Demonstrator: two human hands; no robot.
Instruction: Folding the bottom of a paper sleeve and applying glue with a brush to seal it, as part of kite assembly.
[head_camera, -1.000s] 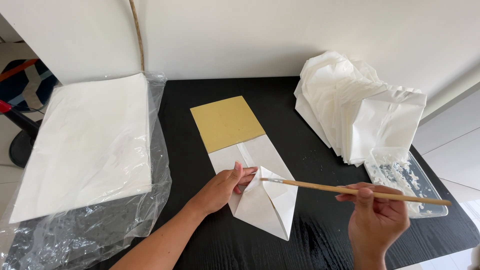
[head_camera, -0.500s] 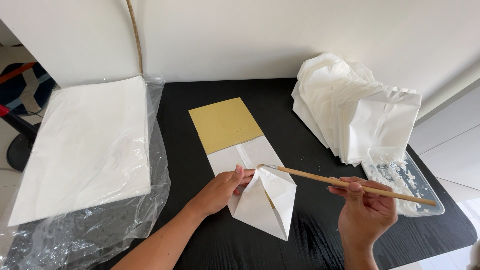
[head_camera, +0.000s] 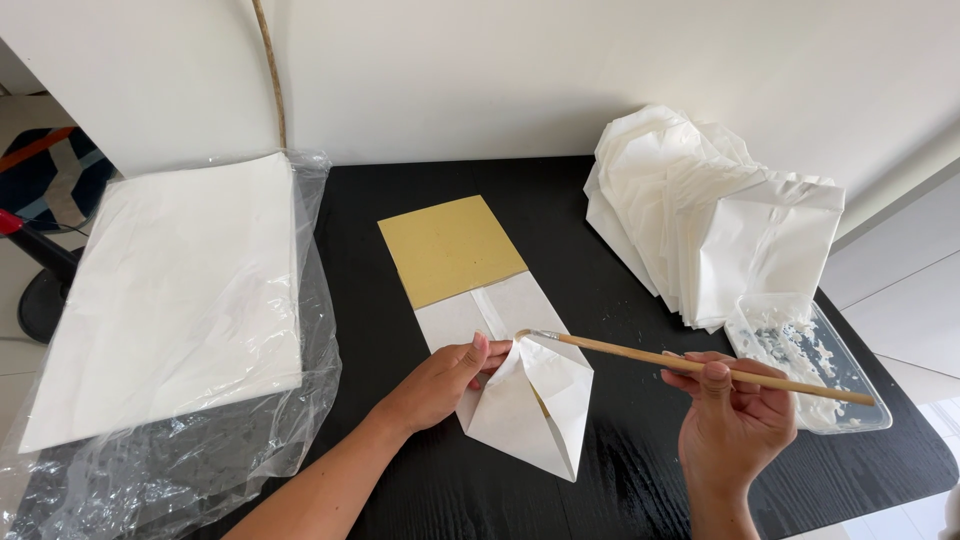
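A white paper bag (head_camera: 530, 400) lies half folded on the black table (head_camera: 620, 480), its bottom flaps opened into a pointed shape. A tan cardboard sheet (head_camera: 450, 245) sticks out of its far end. My left hand (head_camera: 445, 380) presses on the left flap with its fingers. My right hand (head_camera: 730, 425) grips a long wooden brush (head_camera: 690, 360), whose tip touches the top of the folded flap near my left fingers.
A stack of flat white paper (head_camera: 180, 290) rests on clear plastic wrap (head_camera: 200, 450) at the left. A pile of finished white bags (head_camera: 710, 220) leans at the back right. A clear tray of white paste (head_camera: 810, 365) sits at the right edge.
The brush tip has slid left and up along the flap toward my left fingers. My left hand still holds the flap down.
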